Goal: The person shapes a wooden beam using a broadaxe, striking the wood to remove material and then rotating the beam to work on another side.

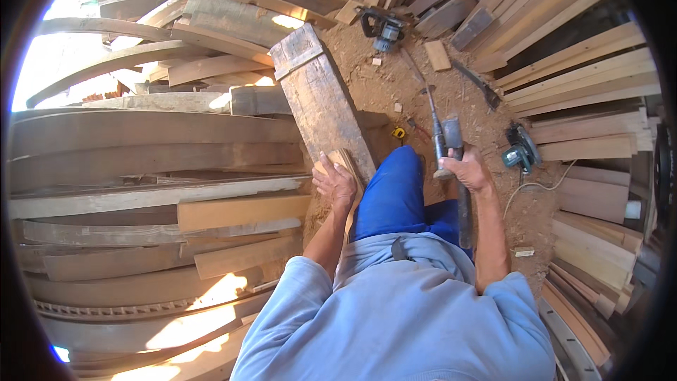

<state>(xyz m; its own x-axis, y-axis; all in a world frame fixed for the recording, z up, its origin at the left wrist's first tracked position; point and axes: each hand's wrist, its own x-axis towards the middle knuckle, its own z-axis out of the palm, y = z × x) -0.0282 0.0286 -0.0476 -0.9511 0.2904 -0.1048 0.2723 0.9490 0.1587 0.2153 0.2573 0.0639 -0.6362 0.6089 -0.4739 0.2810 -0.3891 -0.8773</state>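
My left hand (335, 182) is closed around the end of a light brown wooden piece (343, 161), beside my left thigh. That piece rests against the near end of a worn plank (314, 92) with a crosspiece near its far end. Over my right knee, my right hand (469, 168) is closed on a long thin chisel (438, 137), its shaft pointing away from me. In the same hand is a mallet-like tool with a grey head (452, 129) and a dark handle running back toward me; its exact kind is unclear.
Sawdust and chips cover the ground (381, 85). A power tool (383, 28) lies ahead, a green circular saw (520, 148) with a cord to the right. A yellow tape measure (399, 132) lies beyond my knee. Stacked boards (155, 137) fill the left; more timber (585, 85) lines the right.
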